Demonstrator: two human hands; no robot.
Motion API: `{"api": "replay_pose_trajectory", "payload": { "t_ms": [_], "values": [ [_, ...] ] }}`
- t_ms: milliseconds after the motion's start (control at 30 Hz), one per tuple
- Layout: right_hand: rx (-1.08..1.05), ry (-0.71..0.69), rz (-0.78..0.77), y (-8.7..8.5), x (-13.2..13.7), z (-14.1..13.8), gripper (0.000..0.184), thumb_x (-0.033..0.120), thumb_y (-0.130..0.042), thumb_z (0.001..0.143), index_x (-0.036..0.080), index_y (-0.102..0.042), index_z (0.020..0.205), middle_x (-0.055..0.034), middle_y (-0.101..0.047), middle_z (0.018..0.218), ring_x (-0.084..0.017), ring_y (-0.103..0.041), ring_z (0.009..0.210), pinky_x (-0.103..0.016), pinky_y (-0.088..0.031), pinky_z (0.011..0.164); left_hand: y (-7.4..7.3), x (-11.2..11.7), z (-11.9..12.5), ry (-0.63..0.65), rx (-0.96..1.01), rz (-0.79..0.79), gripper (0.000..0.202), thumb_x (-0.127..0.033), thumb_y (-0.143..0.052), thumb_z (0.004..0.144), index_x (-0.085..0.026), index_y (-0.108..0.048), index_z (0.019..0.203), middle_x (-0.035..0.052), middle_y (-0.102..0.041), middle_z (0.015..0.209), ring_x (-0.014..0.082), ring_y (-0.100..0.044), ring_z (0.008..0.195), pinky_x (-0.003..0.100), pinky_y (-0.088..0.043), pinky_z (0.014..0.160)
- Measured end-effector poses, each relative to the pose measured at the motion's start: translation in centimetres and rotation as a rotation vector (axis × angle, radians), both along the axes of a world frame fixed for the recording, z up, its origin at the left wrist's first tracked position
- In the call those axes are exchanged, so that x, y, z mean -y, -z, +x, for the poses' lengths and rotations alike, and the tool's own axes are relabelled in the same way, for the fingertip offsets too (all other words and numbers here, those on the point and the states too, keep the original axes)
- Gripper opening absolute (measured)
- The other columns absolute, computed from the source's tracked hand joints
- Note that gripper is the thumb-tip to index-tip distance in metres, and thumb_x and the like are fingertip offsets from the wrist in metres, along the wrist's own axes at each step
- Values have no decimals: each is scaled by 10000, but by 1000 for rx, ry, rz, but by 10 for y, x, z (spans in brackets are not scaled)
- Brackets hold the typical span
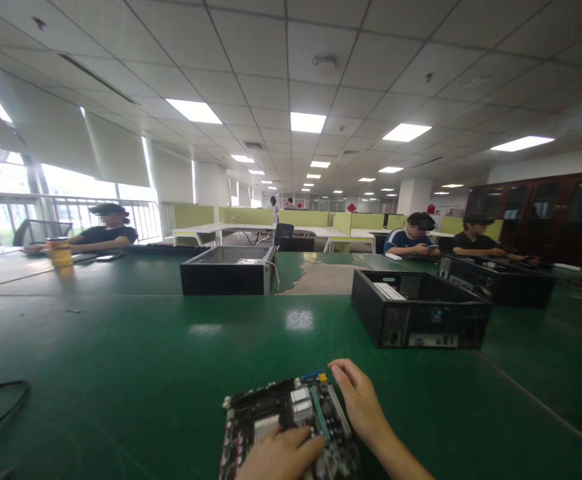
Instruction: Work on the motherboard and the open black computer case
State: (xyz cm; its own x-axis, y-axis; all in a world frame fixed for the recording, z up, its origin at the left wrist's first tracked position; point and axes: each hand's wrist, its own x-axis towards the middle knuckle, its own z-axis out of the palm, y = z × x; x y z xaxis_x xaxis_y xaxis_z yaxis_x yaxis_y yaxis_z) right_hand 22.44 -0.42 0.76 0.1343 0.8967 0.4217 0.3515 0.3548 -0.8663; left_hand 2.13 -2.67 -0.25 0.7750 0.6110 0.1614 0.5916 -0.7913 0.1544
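A motherboard [271, 400] with pale heatsinks, blue-green slots and a yellow connector lies on the green table at the bottom centre of the view. My left hand [281, 457] rests over its near part, fingers spread across the components. The hand hides some of the board beneath it. Beside the far right corner is my right hand [358, 400], with its fingers stretched out and slightly bent. Its fingertips are close to the yellow connector, and nothing shows in its grasp. Whether they touch the board's edge I cannot tell.
Open black computer cases [421, 313] stand farther back on the green table [135, 360], one more [228, 277] at centre left. A black cable [5, 385] lies at left. An amber container [61, 253] stands near a seated person; two other people sit at right.
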Motion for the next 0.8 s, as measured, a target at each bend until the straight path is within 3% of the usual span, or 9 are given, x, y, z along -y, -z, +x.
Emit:
{"api": "replay_pose_trajectory", "payload": {
  "t_ms": [67,167,333,500,667,800],
  "values": [
    [-1,-4,7,0,-1,1,372,518,-431,918,201,-623,887,-41,-658,933,-202,-586,947,-281,-417,850,-19,-5,-20,-71,-34,15,584,-197,-559,767,-369,-491,1321,33,-624,1284,256,-623,1095,369,-508,941],
    [7,-7,2,0,-1,3,369,519,-435,918,205,-623,879,-40,-653,939,-204,-582,950,-285,-413,847,-32,-23,-54,-196,-79,1,537,-212,-486,821,-390,-489,1329,31,-589,1340,265,-630,1101,421,-514,946],
    [12,-9,-5,-1,-2,5,367,516,-437,921,207,-635,936,-35,-642,932,-204,-582,940,-290,-417,834,-26,-70,-123,-362,-41,55,440,-299,-406,882,-339,-567,1289,30,-609,1319,248,-604,1159,412,-474,1009],
    [11,-9,-18,0,-3,7,376,517,-436,921,203,-634,984,-36,-632,923,-206,-583,943,-297,-420,840,-23,-107,-195,-534,-80,113,471,-389,-374,868,-310,-593,1277,53,-652,1254,276,-628,1120,426,-491,974],
    [10,-1,-15,0,-4,10,363,514,-440,917,204,-628,919,-41,-639,931,-207,-589,942,-300,-429,845,-25,-127,-258,-687,-79,114,518,-399,-366,832,-290,-590,1286,83,-681,1199,313,-645,1081,448,-524,893],
    [54,28,-32,1,-5,14,332,487,-455,907,207,-632,940,-50,-653,972,-212,-594,966,-312,-440,866,-23,-135,-290,-799,-82,82,526,-359,-321,857,-296,-540,1331,46,-710,1140,301,-675,1017,453,-521,878]
  ]
}}
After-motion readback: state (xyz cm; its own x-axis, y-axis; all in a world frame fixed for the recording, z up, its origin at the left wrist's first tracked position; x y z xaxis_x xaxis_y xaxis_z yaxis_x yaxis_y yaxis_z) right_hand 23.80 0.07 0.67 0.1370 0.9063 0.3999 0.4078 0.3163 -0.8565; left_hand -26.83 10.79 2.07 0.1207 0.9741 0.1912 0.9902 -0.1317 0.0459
